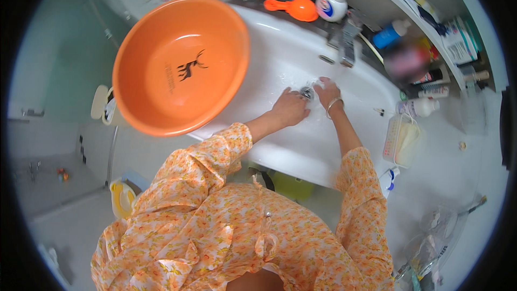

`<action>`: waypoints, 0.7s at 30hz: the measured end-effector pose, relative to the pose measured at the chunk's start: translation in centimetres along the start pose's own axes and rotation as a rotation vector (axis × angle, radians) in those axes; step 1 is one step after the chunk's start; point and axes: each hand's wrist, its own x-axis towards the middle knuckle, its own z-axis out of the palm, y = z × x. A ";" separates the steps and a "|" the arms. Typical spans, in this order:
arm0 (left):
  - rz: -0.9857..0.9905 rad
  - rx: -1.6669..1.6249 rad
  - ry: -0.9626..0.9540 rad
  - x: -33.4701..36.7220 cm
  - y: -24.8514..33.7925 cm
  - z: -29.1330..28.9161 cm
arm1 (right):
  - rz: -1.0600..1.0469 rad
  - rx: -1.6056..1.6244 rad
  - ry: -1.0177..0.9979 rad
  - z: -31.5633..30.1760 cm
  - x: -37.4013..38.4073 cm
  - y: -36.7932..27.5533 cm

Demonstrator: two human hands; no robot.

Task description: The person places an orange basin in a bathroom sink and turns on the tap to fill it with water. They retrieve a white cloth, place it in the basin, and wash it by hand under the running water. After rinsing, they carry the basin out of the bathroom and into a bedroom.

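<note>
Glossy sink (312,140), perhaps ceramic, beneath hands (291,108)

Round orange plastic basin (175,46), smooth, glossy; wide white ceramic-looking sink (285,148), glossy; blocky grey metal tap (347,47), shiny; orange floral cloth garment (231,226), matt

There is one sink (280,156). In it are one left hand (291,108) and one right hand (326,94), so two hands, with one bangle (333,106) and one drain (306,93). One tub (156,75) is at the sink's left end. Behind the sink are one tap (347,46), one scoop (301,9) and three white bottles (331,5). Right of the sink is one basket (392,139).
</note>
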 end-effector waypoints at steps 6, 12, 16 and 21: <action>0.049 0.072 -0.152 -3.0 2.2 -11.0 | 0.050 -0.961 -0.062 2.1 -2.8 -3.8; -0.295 -0.299 0.331 -10.6 -4.2 -25.4 | -0.015 0.496 -0.183 6.8 -4.6 -12.6; -0.439 0.296 0.808 -21.6 -17.9 -28.4 | 0.015 0.381 -0.141 11.3 -5.6 -16.8; -0.832 -0.736 0.747 -26.6 -20.1 -24.5 | 0.062 0.443 -0.222 13.8 -5.9 -15.9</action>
